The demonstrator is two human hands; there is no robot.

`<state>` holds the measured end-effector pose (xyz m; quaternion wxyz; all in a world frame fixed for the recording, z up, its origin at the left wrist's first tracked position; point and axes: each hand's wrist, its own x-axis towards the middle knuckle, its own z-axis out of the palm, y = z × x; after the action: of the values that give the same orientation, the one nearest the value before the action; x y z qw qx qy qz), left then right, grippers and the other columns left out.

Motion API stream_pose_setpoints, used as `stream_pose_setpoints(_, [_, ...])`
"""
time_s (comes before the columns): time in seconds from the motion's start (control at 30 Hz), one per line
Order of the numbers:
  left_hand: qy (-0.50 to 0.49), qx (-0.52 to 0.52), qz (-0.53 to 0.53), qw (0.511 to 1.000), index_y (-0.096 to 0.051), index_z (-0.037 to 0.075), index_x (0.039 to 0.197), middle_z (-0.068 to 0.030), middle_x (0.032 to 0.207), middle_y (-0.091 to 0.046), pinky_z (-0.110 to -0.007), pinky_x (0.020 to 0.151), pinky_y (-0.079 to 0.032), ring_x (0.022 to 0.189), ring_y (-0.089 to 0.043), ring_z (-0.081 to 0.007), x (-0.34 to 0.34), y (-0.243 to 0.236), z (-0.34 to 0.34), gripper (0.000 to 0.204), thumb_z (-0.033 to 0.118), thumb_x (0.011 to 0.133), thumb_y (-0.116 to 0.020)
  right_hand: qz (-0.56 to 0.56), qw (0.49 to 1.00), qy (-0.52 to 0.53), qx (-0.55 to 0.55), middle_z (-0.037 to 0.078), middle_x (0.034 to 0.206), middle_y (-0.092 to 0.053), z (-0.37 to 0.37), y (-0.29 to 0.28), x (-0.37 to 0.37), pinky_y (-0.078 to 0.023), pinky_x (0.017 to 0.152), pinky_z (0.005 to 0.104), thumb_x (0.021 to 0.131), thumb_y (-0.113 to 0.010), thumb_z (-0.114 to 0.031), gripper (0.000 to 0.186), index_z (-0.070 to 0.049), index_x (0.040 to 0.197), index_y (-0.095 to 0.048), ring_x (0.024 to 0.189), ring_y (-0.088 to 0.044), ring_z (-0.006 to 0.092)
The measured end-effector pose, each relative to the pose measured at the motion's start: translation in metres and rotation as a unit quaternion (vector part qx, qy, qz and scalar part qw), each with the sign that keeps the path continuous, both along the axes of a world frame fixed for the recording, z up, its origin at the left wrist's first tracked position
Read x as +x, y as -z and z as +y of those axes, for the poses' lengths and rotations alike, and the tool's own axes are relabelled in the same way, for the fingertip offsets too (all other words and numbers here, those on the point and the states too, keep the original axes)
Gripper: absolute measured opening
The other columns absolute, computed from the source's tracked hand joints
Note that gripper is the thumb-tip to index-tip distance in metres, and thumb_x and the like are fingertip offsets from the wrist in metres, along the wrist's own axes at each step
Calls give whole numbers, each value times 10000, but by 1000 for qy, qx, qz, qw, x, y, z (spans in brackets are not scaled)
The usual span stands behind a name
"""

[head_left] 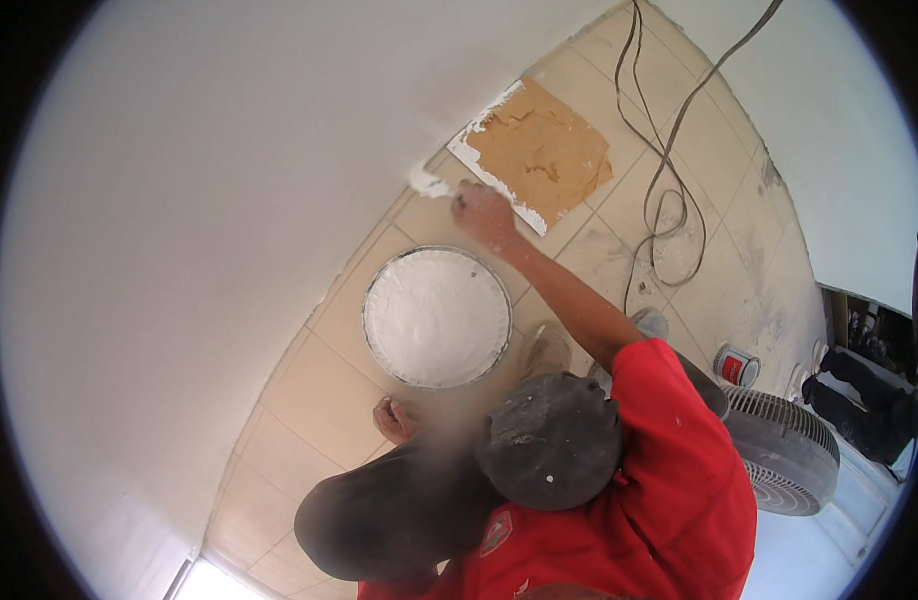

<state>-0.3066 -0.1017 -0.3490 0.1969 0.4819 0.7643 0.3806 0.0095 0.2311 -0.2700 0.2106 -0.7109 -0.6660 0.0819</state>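
My right arm, in a red sleeve, reaches toward the foot of the white wall (209,230). My right hand (484,213) is closed on a tool coated in white paste (430,183), whose exact kind I cannot make out; its white end is by the wall. Below this hand stands a round bucket (367,345) filled with white paste (437,315). My left hand (394,420), fingers curled, is low beside the bucket's near side; what it may hold is hidden. Brown paper (544,150) with white-smeared edges lies on the floor just past my right hand.
Loose dark cable (669,150) loops over the beige tiled floor (309,400). To the right are a red-labelled can (736,366) and a large grey fan (784,450). Another person's dark-clad legs (859,400) show at the far right. My bent knee (549,440) is close to the bucket.
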Motion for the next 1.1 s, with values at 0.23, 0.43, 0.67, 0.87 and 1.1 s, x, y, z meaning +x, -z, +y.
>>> stream_pose_setpoints(0.23, [-42,-21,-31,998,-639,-22,1068,-172,1003,-649,-407,835,-495,909,-612,-306,2,7,-6,275,231,1005,-554,117,983,-99,-96,150,833,-704,-42,-40,-39,-544,725,504,855,-648,-290,235,-66,923,-634,821,-693,377])
stream_pose_setpoints(0.43, [-42,-3,-42,998,-638,-31,1056,-181,992,-643,-429,821,-486,902,-601,-324,4,5,-4,286,233,1003,-541,140,989,-22,-45,135,837,-706,-48,-49,10,-536,748,479,840,-676,-337,275,-80,932,-639,817,-694,369])
stream_pose_setpoints(0.67, [-32,6,-53,998,-640,-42,1043,-193,975,-637,-460,802,-473,897,-588,-351,7,-4,0,300,234,999,-529,51,996,53,49,141,859,-691,-56,-16,96,-536,724,487,867,-694,-369,304,-90,975,-641,821,-689,377])
stream_pose_setpoints(0.87, [-33,0,-44,998,-633,-44,1043,-207,995,-636,-466,823,-471,927,-592,-366,5,-9,-1,299,231,1011,-517,-10,989,112,93,136,978,-701,-58,-13,130,-530,797,469,881,-681,-321,304,-65,1041,-646,911,-678,366])
stream_pose_setpoints(1.1, [-27,2,-40,999,-632,-39,1047,-208,1003,-638,-467,848,-464,944,-589,-368,7,-8,0,295,229,1012,-515,-39,990,107,81,126,1106,-729,-52,7,171,-451,983,472,902,-646,-301,335,-61,1134,-670,1028,-680,322])
